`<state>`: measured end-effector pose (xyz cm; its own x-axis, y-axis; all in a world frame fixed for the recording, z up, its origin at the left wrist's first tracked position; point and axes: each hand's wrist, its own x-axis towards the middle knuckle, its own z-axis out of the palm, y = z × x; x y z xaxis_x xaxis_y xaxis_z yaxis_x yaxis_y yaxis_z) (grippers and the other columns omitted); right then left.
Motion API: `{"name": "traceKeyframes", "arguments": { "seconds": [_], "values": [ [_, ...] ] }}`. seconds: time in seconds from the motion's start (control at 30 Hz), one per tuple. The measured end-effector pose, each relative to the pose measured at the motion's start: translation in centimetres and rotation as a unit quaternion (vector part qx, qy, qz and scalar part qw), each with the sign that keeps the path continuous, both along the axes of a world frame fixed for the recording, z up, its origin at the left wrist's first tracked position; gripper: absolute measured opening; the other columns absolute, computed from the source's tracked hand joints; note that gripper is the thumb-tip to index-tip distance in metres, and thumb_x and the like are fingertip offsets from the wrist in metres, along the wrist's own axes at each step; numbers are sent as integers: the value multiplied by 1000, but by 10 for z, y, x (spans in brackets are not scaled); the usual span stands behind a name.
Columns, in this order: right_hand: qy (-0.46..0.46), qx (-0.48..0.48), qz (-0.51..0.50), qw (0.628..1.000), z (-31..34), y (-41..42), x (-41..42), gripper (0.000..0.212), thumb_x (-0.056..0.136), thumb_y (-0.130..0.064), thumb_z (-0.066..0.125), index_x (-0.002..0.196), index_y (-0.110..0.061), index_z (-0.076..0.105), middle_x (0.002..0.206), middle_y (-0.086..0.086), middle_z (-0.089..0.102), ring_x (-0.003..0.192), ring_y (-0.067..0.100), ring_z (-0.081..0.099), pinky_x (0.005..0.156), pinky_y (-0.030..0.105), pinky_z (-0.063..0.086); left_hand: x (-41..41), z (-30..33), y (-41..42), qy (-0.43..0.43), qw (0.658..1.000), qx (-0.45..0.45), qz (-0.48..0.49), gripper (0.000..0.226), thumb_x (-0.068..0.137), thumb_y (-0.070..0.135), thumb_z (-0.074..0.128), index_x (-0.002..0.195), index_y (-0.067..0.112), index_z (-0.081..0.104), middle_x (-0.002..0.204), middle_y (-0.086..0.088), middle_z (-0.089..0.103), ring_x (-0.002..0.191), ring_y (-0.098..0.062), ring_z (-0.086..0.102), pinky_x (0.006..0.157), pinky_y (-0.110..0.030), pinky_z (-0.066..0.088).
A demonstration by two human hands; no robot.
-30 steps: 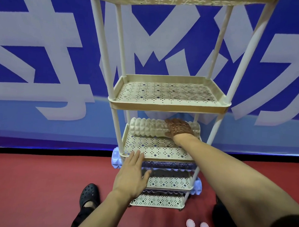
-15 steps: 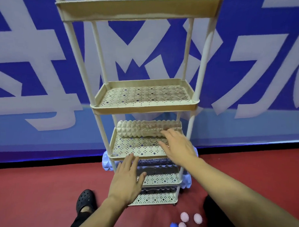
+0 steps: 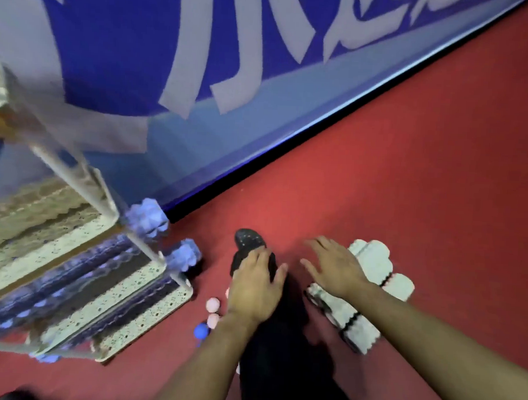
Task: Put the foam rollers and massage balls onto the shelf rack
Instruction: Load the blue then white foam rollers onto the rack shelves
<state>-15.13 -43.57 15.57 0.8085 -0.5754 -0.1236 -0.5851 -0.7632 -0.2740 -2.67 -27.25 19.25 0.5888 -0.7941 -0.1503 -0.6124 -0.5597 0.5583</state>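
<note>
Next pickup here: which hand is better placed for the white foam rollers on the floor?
The right hand, probably. It hovers open directly over the white foam rollers, while the left hand is open over the black shoe, nearer the massage balls.

The view is tilting, with the shelf rack (image 3: 80,285) sitting at nine o'clock and purple foam rollers (image 3: 148,217) poking out of its lower tiers. At six o'clock the left hand (image 3: 254,287) is hovering flat and empty over a black shoe (image 3: 249,240). The right hand (image 3: 334,268), fingers spreading, is hanging over white foam rollers (image 3: 372,259) lying on the red floor (image 3: 409,161) toward four o'clock. Pink massage balls (image 3: 213,305) and a blue massage ball (image 3: 201,330) are resting near seven o'clock, beside the left wrist.
</note>
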Motion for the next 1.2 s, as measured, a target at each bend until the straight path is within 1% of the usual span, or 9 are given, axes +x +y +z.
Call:
{"name": "traceKeyframes", "arguments": {
  "seconds": [0.1,0.2,0.37,0.47,0.6,0.77,0.93,1.07,1.2],
  "values": [
    [32,72,-96,992,-42,-21,-53,52,101,-52,47,144,-21,49,138,0,52,123,27,56,98,40,48,-35,-23,-51,29,997,48,-61,55,98,54,49,143,21,50,143,-2,50,133,-26,48,111,-44,39],
    [50,178,-216,959,-83,-35,-86,59,99,-53,52,148,-22,44,147,3,48,125,26,57,98,42,50,-57,-36,-91,95,990,60,-80,57,98,54,52,145,22,49,147,-2,48,135,-26,48,114,-41,38],
    [53,312,-364,876,-137,-56,-90,76,94,-55,61,153,-16,34,144,12,52,119,30,62,95,39,52,-70,-62,-115,141,987,64,-39,57,99,53,53,145,20,48,147,-2,50,134,-24,50,110,-38,41],
    [38,375,-429,821,-168,-71,-70,82,90,-60,65,144,-7,34,125,13,63,109,31,64,88,40,53,-68,-78,-121,164,983,84,-3,57,98,53,54,142,17,49,142,-5,51,128,-27,53,106,-40,45],
    [-27,423,-552,718,-227,-89,-53,119,57,-82,73,140,-2,41,123,15,67,107,34,67,94,47,56,-66,-88,-131,168,983,66,18,60,98,54,52,144,15,47,143,-6,50,129,-25,52,108,-42,44],
    [-113,492,-604,616,-239,-101,-41,82,75,-61,78,130,-2,59,125,14,67,114,36,66,98,48,56,-66,-91,-133,186,980,56,33,58,98,54,52,145,20,47,139,-2,52,128,-22,51,104,-38,43],
    [-115,475,-638,595,-225,-103,-41,86,67,-59,84,128,-2,60,111,12,70,95,35,68,87,47,60,-62,-94,-131,211,974,46,70,58,97,53,54,144,18,48,137,-2,55,124,-21,55,103,-37,45],
    [-170,504,-619,578,-180,-88,-37,65,78,-54,80,115,-2,64,91,5,64,79,25,64,62,37,59,-58,-91,-126,275,950,28,143,65,93,57,57,145,21,47,141,-2,54,124,-20,57,107,-39,46],
    [-274,580,-540,545,-117,-72,-25,58,80,-51,80,118,-8,66,101,9,71,91,26,72,73,44,64,-48,-61,-111,295,935,-45,193,81,79,72,57,141,20,52,138,-2,57,122,-17,58,110,-42,45]
  ]
}}
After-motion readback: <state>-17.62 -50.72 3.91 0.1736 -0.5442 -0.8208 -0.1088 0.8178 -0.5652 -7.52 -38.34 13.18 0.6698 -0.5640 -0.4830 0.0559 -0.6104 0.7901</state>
